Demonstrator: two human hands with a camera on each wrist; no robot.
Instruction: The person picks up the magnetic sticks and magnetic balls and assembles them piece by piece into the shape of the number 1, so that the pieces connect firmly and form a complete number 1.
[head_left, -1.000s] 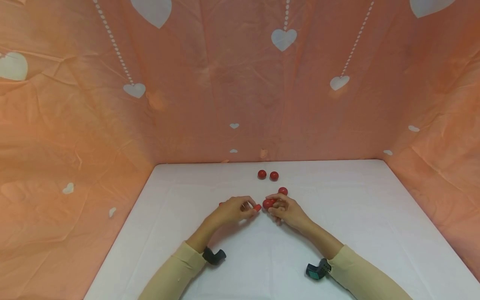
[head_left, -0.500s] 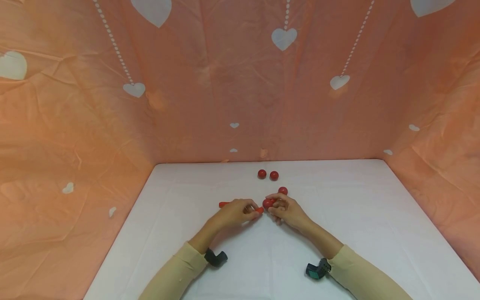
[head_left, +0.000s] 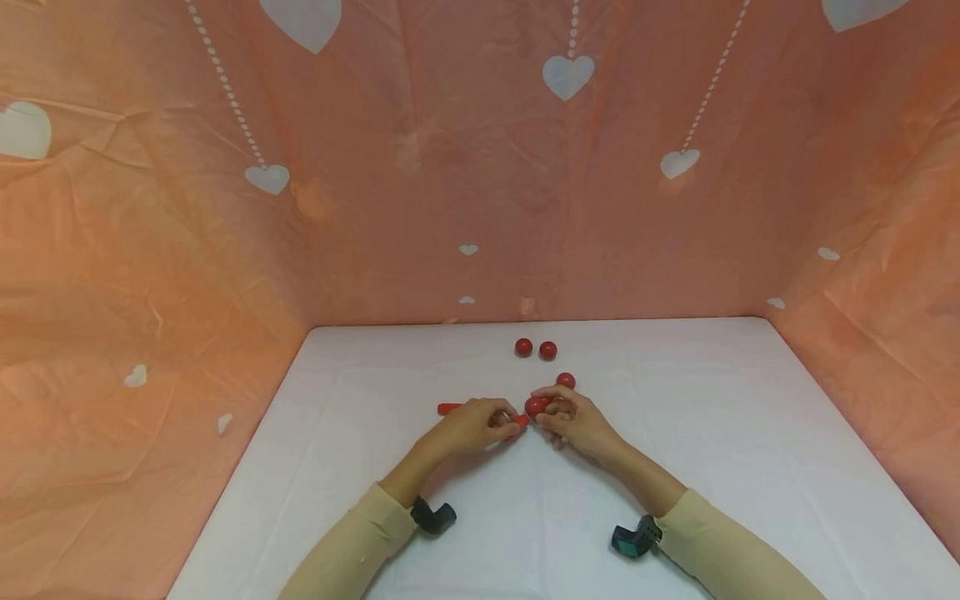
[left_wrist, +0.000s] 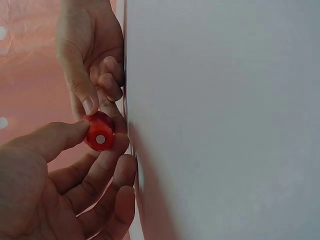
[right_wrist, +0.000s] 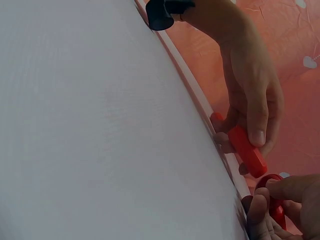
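My left hand (head_left: 472,425) pinches a short red rod (right_wrist: 247,151) between thumb and fingers, a pale round spot showing on its end in the left wrist view. My right hand (head_left: 581,425) grips a red ball (head_left: 535,407) with thumb and fingertips. Another red piece (right_wrist: 278,212) shows below that ball, partly covered by the right fingers. The held rod's tip is very close to the ball; whether they touch I cannot tell. Just behind the right fingers sits a second red ball (head_left: 566,381). A further red rod (head_left: 448,409) lies beyond the left hand, partly hidden by it.
Two loose red balls, a left one (head_left: 523,347) and a right one (head_left: 548,351), lie near the far edge of the white table (head_left: 660,467). An orange cloth (head_left: 420,183) with pale hearts hangs behind and at both sides.
Over the second, my left hand has shifted slightly right and nearer me, bringing its rod toward the ball. More of the rod lying behind it shows. My right hand stays in place.
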